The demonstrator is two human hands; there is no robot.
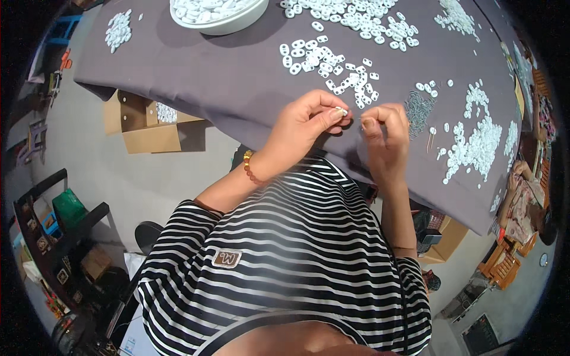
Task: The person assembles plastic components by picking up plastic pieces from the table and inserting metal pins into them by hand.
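Observation:
Near the front edge of the cloth-covered table, my left hand (pixel 306 124) pinches a small white plastic piece (pixel 341 110) between thumb and forefinger. Just right of it, my right hand (pixel 387 133) has its thumb and index finger brought together; whatever is in that pinch is too small to make out. Beyond both hands lie loose white rectangular pieces with two holes (pixel 359 83). Several oval white pieces (pixel 309 56) lie farther off. A heap of small grey metal parts, like screws or pins (pixel 419 113), sits right of my right hand.
A white bowl (pixel 237 25) full of white pieces stands at the far left. More white parts (pixel 478 148) are heaped at the right, beside thin copper-coloured prongs (pixel 430 142). An open cardboard box (pixel 151 139) is below the table's left edge; a dark chair (pixel 65 237) stands left.

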